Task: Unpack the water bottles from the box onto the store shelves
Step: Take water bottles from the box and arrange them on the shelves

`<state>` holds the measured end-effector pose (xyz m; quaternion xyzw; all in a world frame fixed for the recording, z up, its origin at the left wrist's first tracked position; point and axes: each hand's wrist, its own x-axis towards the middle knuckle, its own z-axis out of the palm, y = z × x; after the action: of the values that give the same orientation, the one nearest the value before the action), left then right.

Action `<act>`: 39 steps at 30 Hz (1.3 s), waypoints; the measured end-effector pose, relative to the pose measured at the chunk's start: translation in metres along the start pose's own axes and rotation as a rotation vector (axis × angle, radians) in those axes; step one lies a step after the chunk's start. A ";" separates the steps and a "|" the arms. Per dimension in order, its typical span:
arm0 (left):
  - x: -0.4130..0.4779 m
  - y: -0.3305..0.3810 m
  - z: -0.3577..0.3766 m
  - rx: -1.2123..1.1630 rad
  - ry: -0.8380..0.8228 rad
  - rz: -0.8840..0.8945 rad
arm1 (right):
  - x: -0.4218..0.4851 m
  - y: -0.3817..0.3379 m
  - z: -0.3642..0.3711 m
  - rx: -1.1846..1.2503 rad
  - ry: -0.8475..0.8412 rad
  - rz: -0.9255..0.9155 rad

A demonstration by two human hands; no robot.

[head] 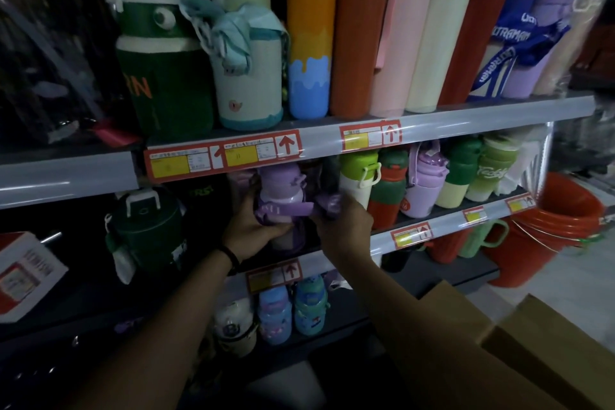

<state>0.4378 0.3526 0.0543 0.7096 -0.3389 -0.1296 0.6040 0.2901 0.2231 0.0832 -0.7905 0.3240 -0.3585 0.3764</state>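
The purple bottle (283,191) stands upright, lid up and base down, so its long axis runs vertical, perhaps leaning a touch to the right. It is at the front of the middle shelf (446,226), just under the rail of the top shelf (466,115). A green-capped white bottle (356,181) stands just to its right.

My left hand (251,226) is curled round the bottle's lower body from the left, fingers wrapped toward the front. A dark wristband (233,256) crosses that wrist. My right hand (346,223) comes in from the right with bent fingers, pinching the purple strap (327,205) that runs off the bottle's side. It is dim in there, and I cannot tell whether the base rests on the shelf or hangs in my grip.

The bottle looks like smooth plastic, pale lilac on the rounded lid and darker purple in a band round the middle; the strap is flat and matt. The shelf rails are glossy grey strips carrying red-and-yellow labels (263,152). On the top shelf, tall slim flasks (362,43) lean side by side. The box (539,353), plain brown cardboard, sits at lower right, near stacked orange buckets (552,220).
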 end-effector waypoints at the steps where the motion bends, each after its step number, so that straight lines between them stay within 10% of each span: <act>1: 0.001 0.001 -0.001 0.005 -0.026 -0.001 | 0.003 0.000 0.003 0.005 0.024 -0.009; 19: -0.014 -0.007 0.021 0.019 0.184 -0.014 | -0.013 0.027 0.021 -0.422 -0.299 0.093; 28: -0.026 -0.002 0.037 0.047 0.271 -0.018 | -0.028 0.022 0.003 -0.007 -0.120 0.100; 39: -0.029 0.001 0.052 0.047 0.306 0.024 | -0.029 0.023 0.004 -0.340 -0.111 0.108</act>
<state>0.3854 0.3312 0.0365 0.7308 -0.2545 -0.0049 0.6334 0.2719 0.2354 0.0526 -0.8428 0.4004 -0.2337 0.2736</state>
